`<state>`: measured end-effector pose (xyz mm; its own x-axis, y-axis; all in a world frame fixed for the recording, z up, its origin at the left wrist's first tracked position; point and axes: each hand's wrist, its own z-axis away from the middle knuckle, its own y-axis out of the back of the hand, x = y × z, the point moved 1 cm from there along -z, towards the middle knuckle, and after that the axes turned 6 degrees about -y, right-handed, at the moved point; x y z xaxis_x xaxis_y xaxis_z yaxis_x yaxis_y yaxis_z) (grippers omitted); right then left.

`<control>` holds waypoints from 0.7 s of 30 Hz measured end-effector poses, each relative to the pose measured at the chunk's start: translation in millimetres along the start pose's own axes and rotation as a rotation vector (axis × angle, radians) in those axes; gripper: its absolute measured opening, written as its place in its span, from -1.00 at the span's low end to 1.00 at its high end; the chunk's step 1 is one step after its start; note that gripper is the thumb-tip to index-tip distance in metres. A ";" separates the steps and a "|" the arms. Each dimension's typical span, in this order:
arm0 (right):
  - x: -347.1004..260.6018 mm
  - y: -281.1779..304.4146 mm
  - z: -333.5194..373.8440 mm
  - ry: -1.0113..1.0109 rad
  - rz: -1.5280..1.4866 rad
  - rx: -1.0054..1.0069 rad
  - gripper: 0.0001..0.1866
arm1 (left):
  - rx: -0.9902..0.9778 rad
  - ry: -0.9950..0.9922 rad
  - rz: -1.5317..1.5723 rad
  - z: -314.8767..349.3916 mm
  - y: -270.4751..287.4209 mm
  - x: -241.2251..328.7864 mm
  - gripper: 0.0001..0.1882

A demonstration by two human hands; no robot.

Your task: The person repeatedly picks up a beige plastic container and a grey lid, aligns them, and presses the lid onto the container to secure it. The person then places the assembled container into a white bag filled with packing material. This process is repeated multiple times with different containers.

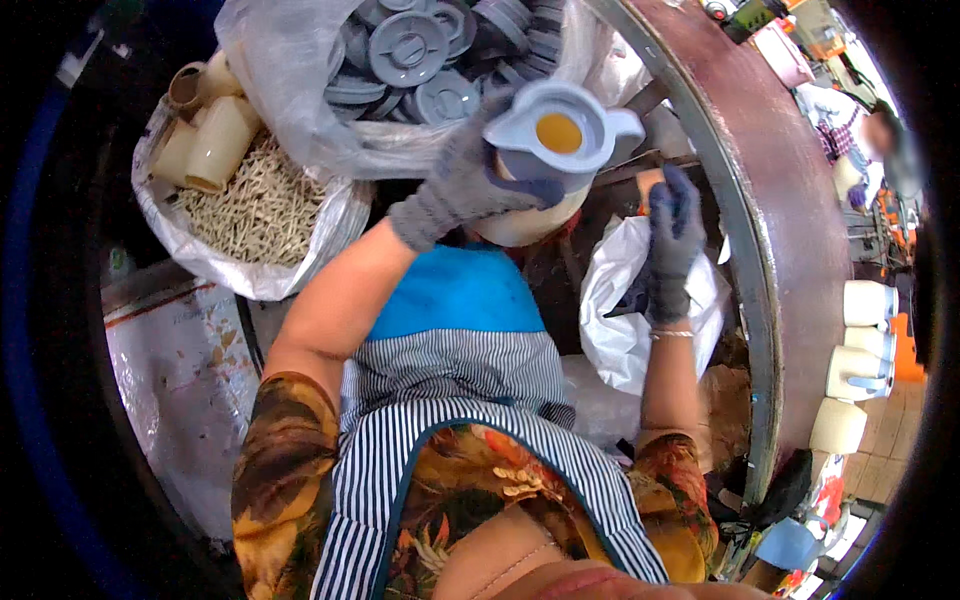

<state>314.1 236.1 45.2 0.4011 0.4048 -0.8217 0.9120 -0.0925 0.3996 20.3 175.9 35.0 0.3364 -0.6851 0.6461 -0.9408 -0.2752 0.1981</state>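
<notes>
In my left hand, gloved in dark grey, is a cream plastic jug with a blue-grey spouted collar on top. The fingers wrap round the jug just under the collar, and a yellowish round shows through the opening. My right hand, also gloved, is apart from the jug, over a white plastic bag. Its fingers are curled, with a small orange-tan patch at their tips; whether that is a held piece or a bare fingertip is unclear. The bag's dark contents are mostly hidden.
Ahead, a large clear bag holds several blue-grey round lids. To its left, a white sack carries beige small sticks and cream jug bodies. A metal-edged brown table curves along the right, with several cream jugs beyond.
</notes>
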 end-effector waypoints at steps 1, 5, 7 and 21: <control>-40.4 17.8 -11.7 0.173 0.226 0.049 -0.56 | -0.039 -0.031 -0.014 0.3 -18.7 -24.1 0.12; -144.8 54.7 -44.3 0.669 0.274 0.339 -0.60 | -0.156 0.044 -0.100 19.6 -44.1 -68.5 0.15; -147.1 64.3 -48.5 0.776 0.492 0.493 -0.61 | -0.148 0.042 -0.051 19.8 -55.4 -72.0 0.15; 26.4 20.7 -4.6 0.027 0.276 0.028 -0.61 | -0.352 -0.025 -0.555 -89.0 -73.4 8.7 -0.44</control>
<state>343.2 249.0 33.7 0.6324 0.3849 -0.6722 0.7709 -0.2279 0.5948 88.5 250.1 91.6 0.7725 -0.5216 0.3620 -0.5833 -0.3579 0.7291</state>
